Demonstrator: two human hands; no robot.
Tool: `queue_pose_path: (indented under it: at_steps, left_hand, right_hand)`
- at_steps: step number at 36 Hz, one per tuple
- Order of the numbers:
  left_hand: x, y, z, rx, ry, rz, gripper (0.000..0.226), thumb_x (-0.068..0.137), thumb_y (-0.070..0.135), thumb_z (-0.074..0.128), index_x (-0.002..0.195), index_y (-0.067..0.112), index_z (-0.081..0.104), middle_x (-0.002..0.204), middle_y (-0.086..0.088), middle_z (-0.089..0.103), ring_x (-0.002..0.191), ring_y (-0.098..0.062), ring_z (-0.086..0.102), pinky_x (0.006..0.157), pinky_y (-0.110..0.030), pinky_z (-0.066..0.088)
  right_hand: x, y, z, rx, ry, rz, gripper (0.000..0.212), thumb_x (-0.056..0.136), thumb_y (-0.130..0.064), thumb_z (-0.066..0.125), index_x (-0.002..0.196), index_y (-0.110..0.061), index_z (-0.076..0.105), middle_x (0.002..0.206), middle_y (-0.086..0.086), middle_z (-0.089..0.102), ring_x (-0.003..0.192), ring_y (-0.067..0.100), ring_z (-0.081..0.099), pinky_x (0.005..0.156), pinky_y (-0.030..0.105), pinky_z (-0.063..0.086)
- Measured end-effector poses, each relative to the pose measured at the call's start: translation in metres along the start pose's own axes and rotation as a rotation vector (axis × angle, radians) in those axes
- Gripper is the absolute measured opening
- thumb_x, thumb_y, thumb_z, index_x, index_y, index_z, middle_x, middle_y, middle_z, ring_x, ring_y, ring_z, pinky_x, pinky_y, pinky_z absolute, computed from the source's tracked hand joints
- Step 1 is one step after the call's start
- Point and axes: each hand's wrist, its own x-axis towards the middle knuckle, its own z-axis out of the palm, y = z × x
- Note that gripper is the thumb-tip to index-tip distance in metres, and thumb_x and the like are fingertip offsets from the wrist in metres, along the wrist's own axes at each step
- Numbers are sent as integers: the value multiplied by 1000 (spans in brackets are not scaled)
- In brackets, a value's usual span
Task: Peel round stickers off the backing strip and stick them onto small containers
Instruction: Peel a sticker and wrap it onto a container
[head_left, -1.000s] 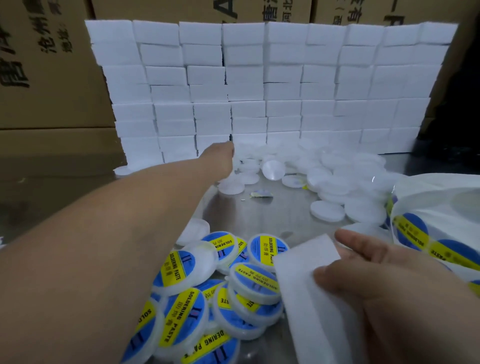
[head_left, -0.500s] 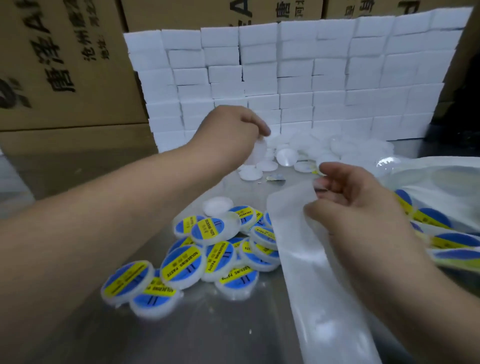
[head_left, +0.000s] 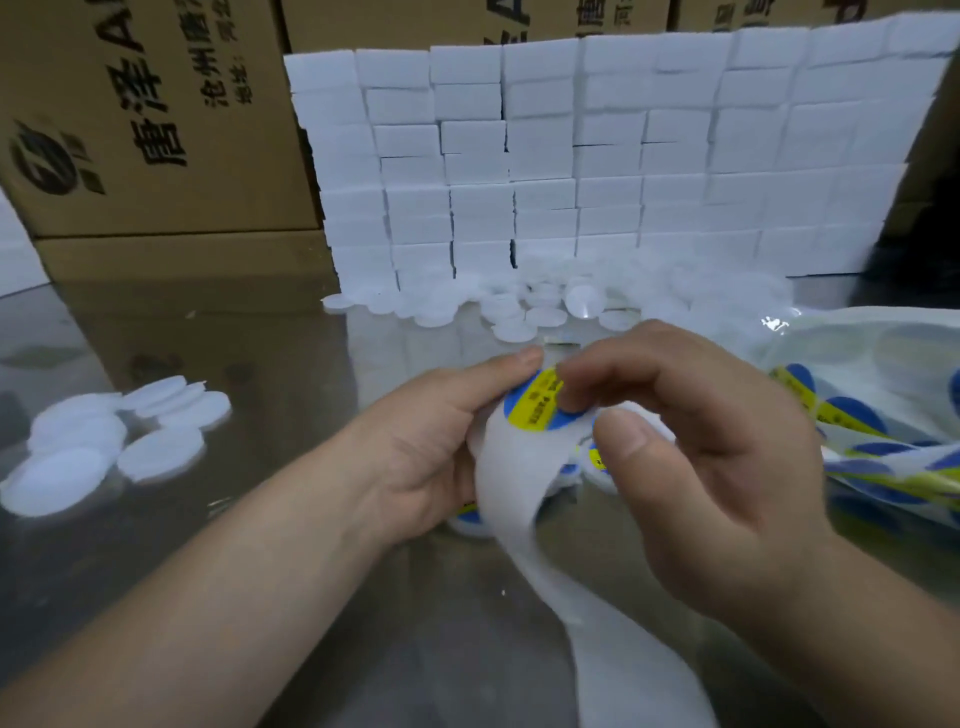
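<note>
My left hand (head_left: 426, 452) grips a small white container, which is almost wholly hidden behind the strip, with the thumb at its top edge. A round blue and yellow sticker (head_left: 527, 413) lies between both hands. The index fingertip of my right hand (head_left: 701, 457) presses on the sticker. My right thumb and fingers pinch the white backing strip (head_left: 511, 499), which curls under the sticker and trails down toward me. Labelled containers (head_left: 597, 460) peek out beneath my hands.
Several plain white containers (head_left: 540, 312) lie at the back, with more at the left (head_left: 104, 447). A sticker strip with blue and yellow stickers (head_left: 862, 431) lies at the right. A wall of white foam blocks (head_left: 571, 156) and cardboard boxes (head_left: 145, 104) stand behind the steel table (head_left: 291, 364).
My left hand drew back from the far pile with a white container and met my right hand. A sticker now shows between them, and the view has shifted right.
</note>
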Motion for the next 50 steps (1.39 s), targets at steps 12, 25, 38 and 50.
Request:
queue_pose_path:
  at_steps: [12, 25, 38, 50]
  left_hand:
    - [-6, -5, -12, 14, 117, 174, 60, 50, 39, 70, 97, 1, 69, 101, -19, 69, 101, -36, 62, 96, -49, 44]
    - [-9, -11, -4, 419, 497, 589, 36, 56, 56, 56, 59, 22, 67, 50, 8, 59, 48, -6, 49, 50, -17, 40]
    - [-15, -17, -10, 1216, 678, 1060, 33, 78, -1, 50, 97, 17, 69, 95, 5, 56, 90, -2, 50, 77, -3, 31]
    - [-15, -22, -7, 1217, 566, 1016, 38, 79, 33, 48, 102, 9, 68, 94, 1, 55, 88, -13, 53, 77, -20, 39]
  right_hand:
    - [0, 3, -2, -114, -11, -116, 9, 86, -20, 46, 92, -20, 53, 82, -3, 59, 78, 8, 50, 74, 19, 42]
    - [2, 5, 13, 94, -181, 692, 34, 70, -48, 54, 88, -22, 66, 84, -7, 70, 82, 7, 64, 78, 38, 52]
    - [1, 13, 10, 80, -139, 571, 41, 74, 4, 44, 94, -29, 57, 80, 3, 64, 63, 28, 53, 46, 30, 41]
    - [1, 14, 10, -113, -249, 505, 29, 87, -15, 53, 111, -29, 62, 70, -27, 54, 72, -9, 50, 69, 2, 35]
